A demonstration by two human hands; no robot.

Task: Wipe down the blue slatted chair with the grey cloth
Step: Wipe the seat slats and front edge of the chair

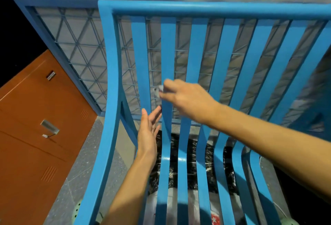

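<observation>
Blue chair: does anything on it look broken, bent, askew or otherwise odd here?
Nothing stands out. The blue slatted chair has slats that look whole and evenly spaced. The right hand pinches the grey cloth at a backrest slat; the left hand is open beside it. Crumpled black plastic shows under the seat.

Both bare forearms reach forward, the left grip [149, 131] straight-fingered and relaxed, the right grip [186, 97] just above it, fingers curled, pinching a grey cloth [159, 90].
</observation>
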